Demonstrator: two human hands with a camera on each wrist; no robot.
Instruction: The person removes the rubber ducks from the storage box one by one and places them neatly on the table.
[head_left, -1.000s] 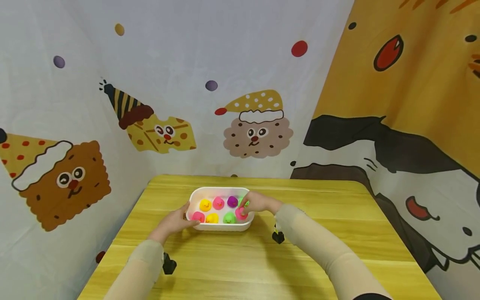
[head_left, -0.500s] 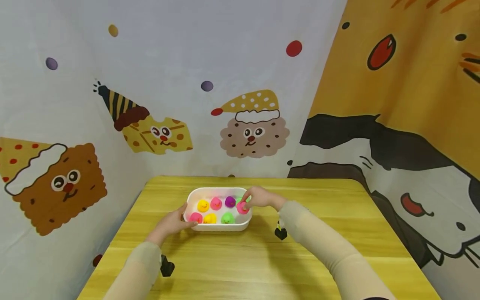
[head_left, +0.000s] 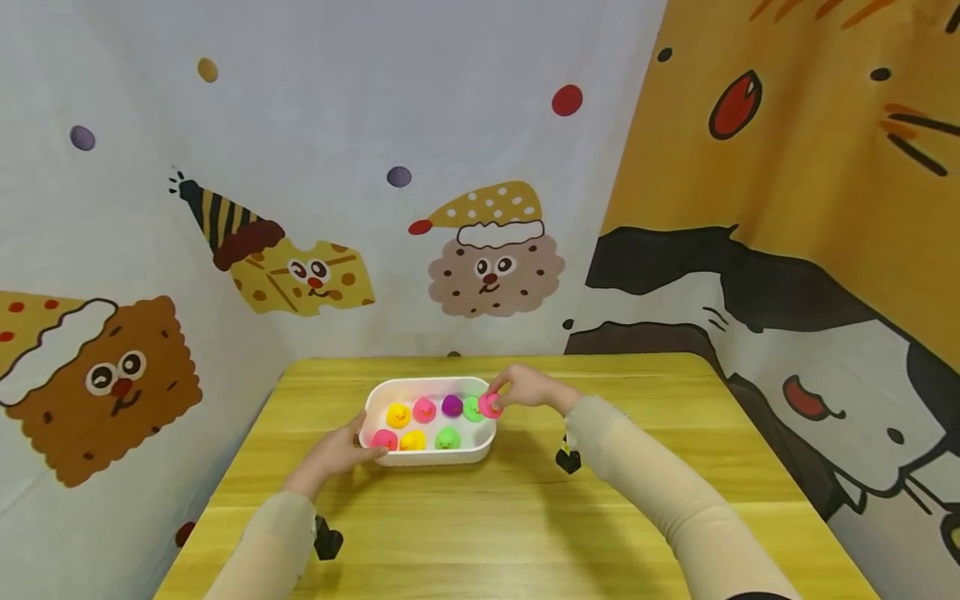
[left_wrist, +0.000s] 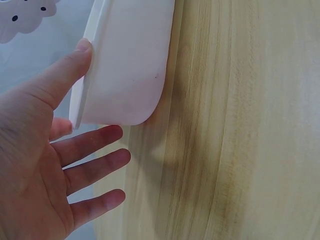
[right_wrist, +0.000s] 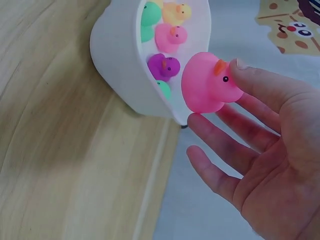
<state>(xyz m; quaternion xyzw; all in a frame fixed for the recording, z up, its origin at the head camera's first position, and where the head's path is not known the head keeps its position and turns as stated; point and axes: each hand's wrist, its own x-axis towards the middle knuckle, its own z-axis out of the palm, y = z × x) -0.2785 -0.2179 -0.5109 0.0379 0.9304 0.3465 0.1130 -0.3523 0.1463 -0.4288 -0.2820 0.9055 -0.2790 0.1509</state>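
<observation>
A pink toy duck point(right_wrist: 205, 82) is pinched between the thumb and fingers of a person's right hand point(head_left: 528, 387), held up at the right end of a white tray point(head_left: 442, 457); whether the rim is touched by it cannot be told. The tray's left end is gripped at the rim by the left hand point(head_left: 333, 458), its lower fingers spread apart. Inside, seven more ducks are seen: a yellow point(head_left: 398, 415), a pink, a purple point(head_left: 452, 406) and a green in the back row, with another pink, yellow and green nearer the front. A small black device point(head_left: 327, 539) is worn at each wrist, below pale sleeves point(head_left: 637, 475). The tray is set on a wood-grain table point(head_left: 480, 533), backed by a cartoon-printed curtain point(head_left: 300, 125).
</observation>
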